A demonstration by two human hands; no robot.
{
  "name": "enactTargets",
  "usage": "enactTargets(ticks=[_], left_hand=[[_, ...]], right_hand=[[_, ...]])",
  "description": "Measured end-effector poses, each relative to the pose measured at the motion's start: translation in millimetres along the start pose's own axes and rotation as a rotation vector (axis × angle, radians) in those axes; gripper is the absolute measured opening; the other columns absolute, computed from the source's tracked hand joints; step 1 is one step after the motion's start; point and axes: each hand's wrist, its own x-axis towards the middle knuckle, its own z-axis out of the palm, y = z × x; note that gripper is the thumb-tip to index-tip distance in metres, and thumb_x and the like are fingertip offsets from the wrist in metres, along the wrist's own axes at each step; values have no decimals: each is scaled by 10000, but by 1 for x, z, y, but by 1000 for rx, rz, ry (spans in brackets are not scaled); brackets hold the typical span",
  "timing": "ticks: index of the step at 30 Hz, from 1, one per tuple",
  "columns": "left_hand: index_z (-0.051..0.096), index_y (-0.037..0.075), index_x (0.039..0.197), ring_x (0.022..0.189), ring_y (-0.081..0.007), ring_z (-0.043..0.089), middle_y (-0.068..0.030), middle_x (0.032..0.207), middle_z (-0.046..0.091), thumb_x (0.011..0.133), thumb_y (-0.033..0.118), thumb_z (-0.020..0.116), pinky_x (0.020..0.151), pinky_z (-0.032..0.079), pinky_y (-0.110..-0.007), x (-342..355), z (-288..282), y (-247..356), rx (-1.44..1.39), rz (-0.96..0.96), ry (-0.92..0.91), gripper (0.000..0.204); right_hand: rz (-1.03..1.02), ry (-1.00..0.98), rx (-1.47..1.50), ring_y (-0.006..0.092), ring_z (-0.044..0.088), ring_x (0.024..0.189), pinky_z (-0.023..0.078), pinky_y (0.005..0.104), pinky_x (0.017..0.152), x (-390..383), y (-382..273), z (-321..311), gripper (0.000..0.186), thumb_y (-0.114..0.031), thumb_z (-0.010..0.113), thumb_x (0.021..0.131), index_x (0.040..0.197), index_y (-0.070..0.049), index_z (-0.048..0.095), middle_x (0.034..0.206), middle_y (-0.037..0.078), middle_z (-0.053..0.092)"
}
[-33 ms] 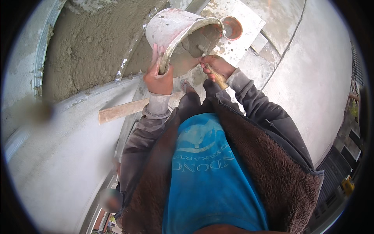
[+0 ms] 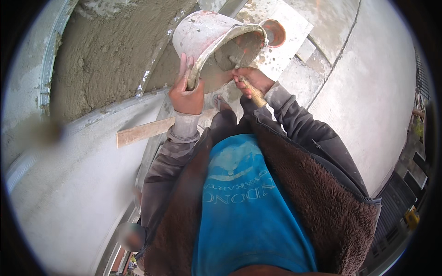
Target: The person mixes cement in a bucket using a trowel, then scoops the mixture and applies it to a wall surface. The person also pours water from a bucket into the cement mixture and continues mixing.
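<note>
A white, mortar-stained bucket is tipped on its side, its mouth turned toward me and to the right. My left hand grips the caked rim, thumb at the edge and fingers along the outer wall. Closed around the wooden handle of a trowel is my right hand, just outside the bucket's mouth. The trowel's blade reaches into the bucket, where grey mortar lies; its outline is hard to separate from the mix.
Wet grey mortar covers a surface at left, bordered by a metal strip. A small orange-brown bucket stands on a spattered white board. Near my left forearm lies a wooden plank. Pale wall surfaces rise on both sides.
My right hand and the trowel have shifted slightly left, toward the bucket's inside. The bucket has moved very slightly in my left hand's hold.
</note>
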Motion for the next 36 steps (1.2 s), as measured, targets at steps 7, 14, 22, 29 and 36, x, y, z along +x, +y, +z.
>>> enactTargets(ticks=[7,14,22,29,36], left_hand=[[643,-40,1168,900,-127,640,-50,1050,696,808,24,722,798,503,-273,26,-10,-12,-260,-340,123,374],[611,29,1184,836,-225,669,-83,983,657,745,-9,663,656,612,-401,52,14,-64,-522,-756,315,444],[598,62,1212,857,-193,666,-57,1037,663,767,11,643,623,599,-364,-12,-34,-110,-321,-820,253,450],[635,-11,1175,867,-163,664,-53,1027,691,746,18,686,748,557,-290,-45,-60,-123,-279,-770,275,433],[640,-7,1157,792,-149,661,-59,1018,697,756,10,693,660,555,-280,-18,-41,-122,-317,-801,326,405]], right_hand=[[-108,-419,338,93,421,353,387,258,320,6,12,3,277,-282,423,1035,836,-93,463,569,-17,429],[-320,-645,539,89,415,371,405,282,346,23,-39,46,237,-265,401,1028,904,-74,468,623,-20,433],[-942,-88,586,128,513,490,470,290,436,11,-131,26,173,-237,509,975,952,-66,522,685,4,499],[-1145,1661,-191,268,652,638,514,417,590,179,-215,-24,275,-263,605,907,937,2,543,711,153,623],[-1033,478,-311,170,540,476,425,323,469,151,-60,63,218,-247,611,919,913,-30,589,621,70,564]])
